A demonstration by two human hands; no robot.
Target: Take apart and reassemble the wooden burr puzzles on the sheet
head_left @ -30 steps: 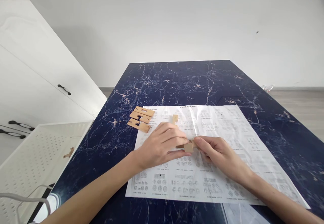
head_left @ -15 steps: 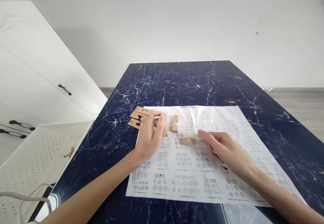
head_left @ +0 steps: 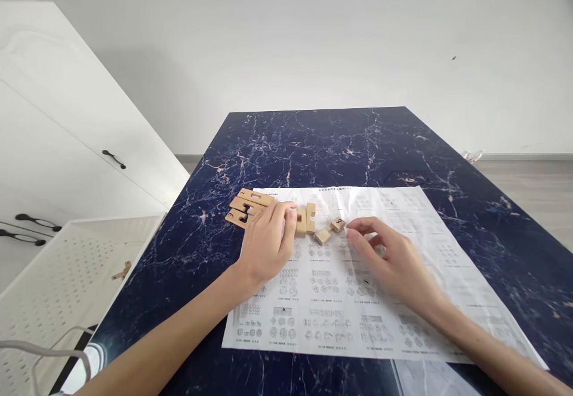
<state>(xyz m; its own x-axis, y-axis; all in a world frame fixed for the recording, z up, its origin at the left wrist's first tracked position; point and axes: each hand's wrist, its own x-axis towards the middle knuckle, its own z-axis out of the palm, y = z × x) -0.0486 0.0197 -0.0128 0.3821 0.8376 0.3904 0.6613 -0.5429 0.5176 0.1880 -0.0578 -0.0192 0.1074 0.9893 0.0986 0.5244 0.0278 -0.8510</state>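
My left hand (head_left: 267, 243) has its fingers curled at the left side of a notched wooden block (head_left: 302, 227); its hidden fingers seem to hold that block. Right beside it stands a second notched block (head_left: 310, 219), on a printed paper sheet (head_left: 331, 324). My right hand (head_left: 391, 255) holds nothing, with thumb and index finger apart near the tip of a wooden puzzle piece (head_left: 338, 224) marked 3. This piece has a narrow middle and a second square end (head_left: 323, 236), and lies slanted on the sheet.
Flat numbered wooden plates (head_left: 237, 217) with cut-outs lie at the sheet's upper left corner, partly behind my left hand. The sheet rests on a dark blue marbled table (head_left: 304, 145). Left of the table, a white perforated surface (head_left: 58, 270) carries a small wooden piece (head_left: 121, 270).
The left hand moved left, bringing a notched block beside the other one. The right hand laid the narrow-waisted piece on the sheet and let go of it.
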